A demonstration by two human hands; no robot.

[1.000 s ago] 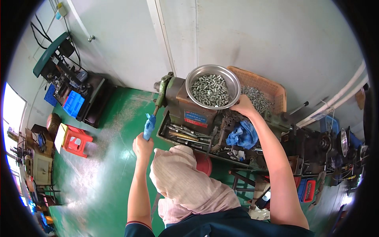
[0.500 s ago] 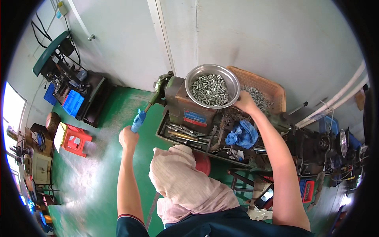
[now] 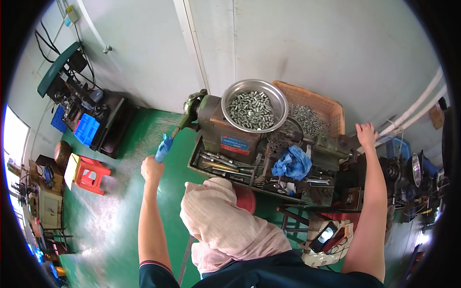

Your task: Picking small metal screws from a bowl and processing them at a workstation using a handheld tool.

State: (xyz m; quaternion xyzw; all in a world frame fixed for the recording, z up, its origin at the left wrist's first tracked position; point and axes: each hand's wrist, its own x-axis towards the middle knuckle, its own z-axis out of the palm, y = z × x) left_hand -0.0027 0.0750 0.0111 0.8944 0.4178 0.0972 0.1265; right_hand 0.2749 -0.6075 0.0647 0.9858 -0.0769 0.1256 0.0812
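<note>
My left hand [image 3: 152, 169] is closed around a lever handle [image 3: 164, 148] wrapped in blue material, which joins the green end of a bench machine [image 3: 194, 108]. Over at the machine's right end, my right hand [image 3: 367, 135] is at a lever, its fingers bent over the black knob and hiding it. A round steel bowl [image 3: 283, 98] stands on top of the machine, full of small metal cylindrical parts [image 3: 250, 110]. Behind it, an orange-brown plastic basket [image 3: 338, 117] holds more small parts [image 3: 307, 120].
A crumpled blue cloth [image 3: 292, 163] and several tools [image 3: 221, 163] lie in the machine's tray. Below are a red stool [image 3: 246, 199] and a phone [image 3: 324, 236]. Leftward stand an orange-red stool [image 3: 91, 176] and a second machine bench with a blue bin [image 3: 87, 129]. A wall [image 3: 307, 43] rises behind.
My right hand has left the bowl's right rim and moved right to the lever at the machine's right end. My left hand still grips the wrapped handle. The bowl stays on the machine.
</note>
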